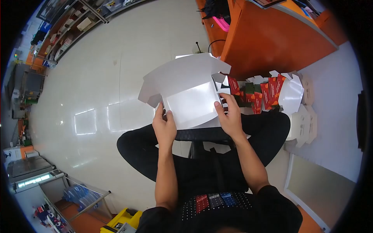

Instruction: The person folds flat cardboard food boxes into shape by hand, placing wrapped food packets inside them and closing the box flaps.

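Holding the white box (192, 105) between them, the left hand (165, 128) and right hand (232, 116) pinched its sides; tipping it could have made its big flap (182, 75) flop, and squeezing hard could have bent a wall. Beyond the box to the right stood an orange desk (268, 42), and red packs (266, 93) sat right of it, near enough to bump.

Shirt (274, 211): black, matte cloth.
Sleeves (279, 193): black, short, one on each side of the print (215, 201), ending above the bare forearms.
Print: three blocks in a row, red, grey and blue from left to right, each with small pale marks, with rows of white dots around them.
Trousers (134, 149): plain black.
Left hand (164, 126): bare.
Right hand (231, 118): bare.
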The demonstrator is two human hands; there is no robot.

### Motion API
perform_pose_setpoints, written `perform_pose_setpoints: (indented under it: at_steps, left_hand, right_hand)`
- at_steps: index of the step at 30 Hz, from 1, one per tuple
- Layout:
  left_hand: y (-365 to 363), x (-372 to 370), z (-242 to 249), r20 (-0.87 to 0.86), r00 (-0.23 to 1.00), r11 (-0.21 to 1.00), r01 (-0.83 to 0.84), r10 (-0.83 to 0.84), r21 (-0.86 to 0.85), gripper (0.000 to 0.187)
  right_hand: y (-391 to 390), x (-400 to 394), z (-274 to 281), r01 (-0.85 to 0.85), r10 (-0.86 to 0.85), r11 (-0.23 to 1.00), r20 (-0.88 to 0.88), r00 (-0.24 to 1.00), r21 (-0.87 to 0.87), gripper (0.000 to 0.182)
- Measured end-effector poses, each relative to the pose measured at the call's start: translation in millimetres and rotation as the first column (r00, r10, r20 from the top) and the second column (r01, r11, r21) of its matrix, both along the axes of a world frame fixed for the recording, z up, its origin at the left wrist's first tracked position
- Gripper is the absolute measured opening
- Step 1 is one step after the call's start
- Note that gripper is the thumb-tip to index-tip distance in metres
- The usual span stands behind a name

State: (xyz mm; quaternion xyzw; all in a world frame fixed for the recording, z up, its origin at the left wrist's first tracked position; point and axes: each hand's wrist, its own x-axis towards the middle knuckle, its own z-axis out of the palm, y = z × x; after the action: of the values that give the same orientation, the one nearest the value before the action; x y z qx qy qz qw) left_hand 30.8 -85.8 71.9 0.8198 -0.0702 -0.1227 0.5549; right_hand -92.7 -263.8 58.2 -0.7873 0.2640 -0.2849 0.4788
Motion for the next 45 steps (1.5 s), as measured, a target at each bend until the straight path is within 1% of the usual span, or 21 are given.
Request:
perform_pose_setpoints:
  at_steps: [1,5,7,10,13,16,19,22,28,31,32,34,35,36,37,38,39,41,43,44,45]
  left_hand:
    - [-0.7,2.4,1.5,-0.016,1.0,0.999,0.016,-0.016,0.033,0.044]
    - [6.1,4.5,-13.8,0.091,0.995,0.993,0.038,-0.049,0.113,0.04]
    - [4.0,-2.2,-2.1,0.106,0.992,0.984,0.048,-0.067,0.171,0.04]
    - [0.5,-5.9,1.2,0.086,0.994,0.991,0.051,-0.062,0.127,0.039]
    - [1.8,-2.3,-8.1,0.139,0.988,0.988,0.05,-0.071,0.146,0.037]
    - [2.6,-0.3,-8.8,0.246,0.968,0.997,0.022,-0.04,0.077,0.036]
    - [-5.1,0.9,6.9,0.206,0.975,0.995,0.063,-0.078,0.077,0.036]
    - [-5.6,1.4,11.4,0.081,0.99,0.977,0.095,-0.112,0.192,0.037]
    - [11.9,-4.4,-22.0,0.29,0.943,0.955,0.075,-0.161,0.287,0.039]
    - [15.8,-4.5,-22.7,0.267,0.955,0.947,0.041,-0.131,0.32,0.04]
    - [15.4,-5.6,-21.2,0.364,0.926,0.939,-0.031,-0.103,0.344,0.039]
    - [7.2,-10.8,-14.2,0.549,0.834,0.917,-0.175,-0.055,0.358,0.037]
    - [-0.4,-13.0,-10.4,0.531,0.846,0.946,-0.125,-0.056,0.3,0.036]
    - [-9.8,-17.5,-1.2,0.509,0.859,0.967,-0.077,-0.06,0.243,0.035]
    - [-19.8,-22.9,8.9,0.485,0.872,0.983,-0.031,-0.063,0.183,0.033]
    - [-34.9,-26.9,19.9,0.328,0.939,0.991,0.074,-0.106,0.107,0.031]
    - [-50.9,-26.5,29.1,0.223,0.956,0.978,0.167,-0.192,0.129,0.036]
    - [-83.5,-27.8,38.6,0.118,0.95,0.943,0.261,-0.289,0.208,0.041]
    - [-100.5,-22.4,29.3,0.204,0.908,0.89,0.276,-0.365,0.363,0.037]
    - [-105.6,-22.2,23.6,0.238,0.88,0.853,0.278,-0.41,0.441,0.036]
    - [-109.2,-21.8,18.5,0.209,0.887,0.839,0.28,-0.412,0.466,0.033]
  right_hand:
    - [-0.3,1.5,-2.1,0.005,-0.005,1.0,0.003,1.0,-0.006,0.03]
    - [-2.1,-0.4,-2.1,0.0,0.0,1.0,0.017,1.0,-0.02,0.031]
    - [-4.2,-1.8,2.1,0.005,-0.005,1.0,0.003,1.0,-0.012,0.031]
    - [-6.6,-1.3,2.2,0.008,-0.008,1.0,0.001,1.0,-0.008,0.031]
    - [-9.1,-0.3,-3.3,0.015,-0.015,1.0,0.022,1.0,-0.003,0.03]
    - [-11.1,-0.6,-2.9,0.026,-0.027,0.999,0.052,0.998,0.023,0.03]
    - [-10.8,-2.5,0.6,0.04,-0.042,0.999,0.054,0.998,0.035,0.03]
    - [-14.2,-2.2,2.8,0.036,-0.037,0.999,0.041,0.998,0.019,0.029]
    - [-4.8,1.4,-8.9,-0.031,0.031,1.0,0.033,0.999,0.0,0.029]
    - [-1.0,0.7,-8.2,-0.061,0.061,0.996,-0.004,0.998,0.064,0.029]
    - [-0.1,0.5,-7.7,-0.067,0.069,0.994,-0.014,0.998,0.089,0.029]
    - [3.0,0.2,-13.1,-0.067,0.067,0.996,0.014,0.998,0.053,0.03]
    - [4.9,-0.2,-15.3,-0.066,0.065,0.997,0.026,0.998,0.034,0.03]
    - [7.5,-1.6,-9.5,-0.073,0.072,0.991,0.013,0.997,0.116,0.029]
    - [6.8,-2.9,-13.3,-0.087,0.083,0.991,0.038,0.996,0.099,0.028]
    - [6.7,-4.1,-19.5,-0.103,0.098,0.991,0.063,0.993,0.082,0.028]
    - [6.0,-5.2,-23.4,-0.122,0.117,0.99,0.088,0.989,0.063,0.027]
    - [6.8,-7.6,-20.6,-0.18,0.159,0.965,0.118,0.98,0.192,0.026]
    - [4.2,-9.8,-25.0,-0.241,0.197,0.922,0.167,0.966,0.302,0.026]
    - [5.0,-10.9,-31.0,-0.249,0.2,0.919,0.183,0.963,0.307,0.024]
    - [7.0,-9.9,-36.8,-0.253,0.187,0.874,0.194,0.963,0.414,0.022]
